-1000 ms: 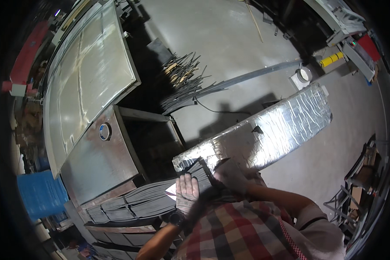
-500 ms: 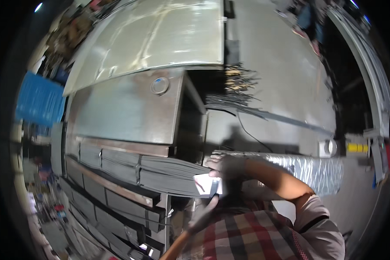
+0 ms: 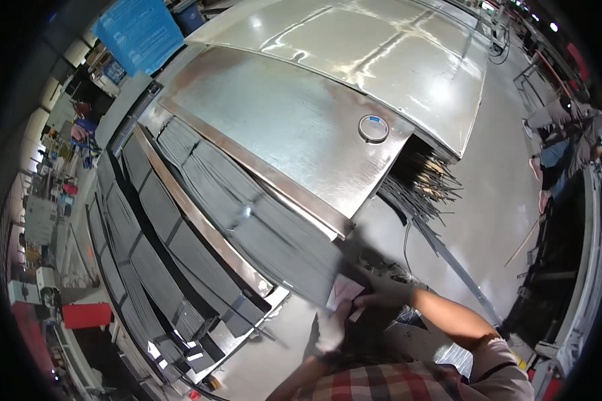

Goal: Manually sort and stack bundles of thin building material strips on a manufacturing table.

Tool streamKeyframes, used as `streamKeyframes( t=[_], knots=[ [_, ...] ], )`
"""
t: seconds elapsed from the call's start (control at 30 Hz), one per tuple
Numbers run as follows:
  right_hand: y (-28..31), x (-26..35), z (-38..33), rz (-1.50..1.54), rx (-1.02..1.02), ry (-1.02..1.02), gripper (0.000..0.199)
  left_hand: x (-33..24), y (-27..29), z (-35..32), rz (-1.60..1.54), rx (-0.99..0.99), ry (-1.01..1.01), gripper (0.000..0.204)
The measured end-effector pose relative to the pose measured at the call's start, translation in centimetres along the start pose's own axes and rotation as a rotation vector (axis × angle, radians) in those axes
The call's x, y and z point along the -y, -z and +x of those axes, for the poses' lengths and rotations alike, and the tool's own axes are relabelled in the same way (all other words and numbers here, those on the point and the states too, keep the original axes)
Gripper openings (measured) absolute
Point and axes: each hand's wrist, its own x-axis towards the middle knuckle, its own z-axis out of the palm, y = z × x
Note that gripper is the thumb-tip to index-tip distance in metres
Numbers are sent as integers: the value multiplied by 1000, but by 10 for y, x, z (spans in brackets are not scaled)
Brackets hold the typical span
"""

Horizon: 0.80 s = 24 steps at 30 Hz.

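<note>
A small white paper label [image 3: 346, 291] lies at the near end of a bundle of long grey strips [image 3: 284, 250]. My left hand [image 3: 331, 329], in a pale glove, comes up from below with its thumb pressed on the label. On the other side, my right hand [image 3: 386, 294], in a darker-looking glove, is closed at the label's right edge. Its fingers are partly blurred and shaded. Dark bands tie the bundle, which rests beside a large brown-grey metal box [image 3: 281, 127].
A tape roll [image 3: 373, 129] lies on the box. More tied grey strip bundles [image 3: 140, 247] are stacked at left. Behind stands a wrapped pale panel [image 3: 381, 47]; thin dark rods [image 3: 425, 180] jut out beneath. A long grey bar [image 3: 455, 267] lies on the floor. People are at far right.
My view has swung right, bringing the stacked bundles and floor at left into sight. Both hands stay at the label, which now sits against the bundle's end.
</note>
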Motion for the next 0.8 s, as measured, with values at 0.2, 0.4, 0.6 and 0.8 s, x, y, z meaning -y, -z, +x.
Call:
streamKeyframes(
  t=[0.2, 0.4, 0.6, 0.8],
  knots=[
    [12, 46, -3, -174, 92, -71, 101, 26, 7, 4, -246, 93, 123, 36],
    [7, 21, 32, -89, 3, 64, 105, -2, 9, 36, -272, -118, 102, 29],
    [16, 5, 33, -321, -159, 348, 98, 15, 26, 43, 237, 163, -254, 39],
    [45, 130, 26, 180, 148, -74, 92, -117, 5, 19, -299, 76, 112, 56]
  ],
)
